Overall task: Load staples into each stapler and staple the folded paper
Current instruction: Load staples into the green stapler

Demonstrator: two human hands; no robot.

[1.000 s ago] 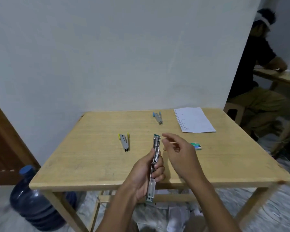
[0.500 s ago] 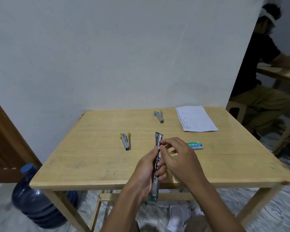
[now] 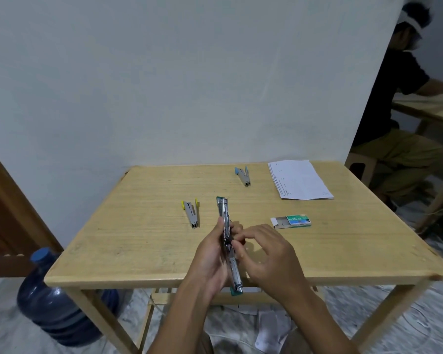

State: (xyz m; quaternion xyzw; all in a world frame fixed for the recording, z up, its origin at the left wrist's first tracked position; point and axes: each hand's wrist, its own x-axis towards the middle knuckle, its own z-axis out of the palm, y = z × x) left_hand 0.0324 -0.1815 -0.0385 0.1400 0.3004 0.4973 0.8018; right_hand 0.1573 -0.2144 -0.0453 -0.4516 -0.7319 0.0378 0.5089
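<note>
My left hand grips a green-ended metal stapler, swung fully open and held lengthwise above the near edge of the wooden table. My right hand pinches at the stapler's middle with thumb and forefinger; whether it holds staples cannot be seen. A yellow-tipped stapler lies left of centre, and a blue-tipped stapler lies farther back. The folded white paper lies at the far right. A green staple box, slid partly open, sits right of my hands.
A blue water jug stands on the floor by the table's left leg. A wooden door is at the left. Another person sits at a second table to the right. Papers lie on the floor under the table.
My right hand came in from beside the stapler and slid from its upper part down to its middle. The staple box, half hidden before, now shows fully.
</note>
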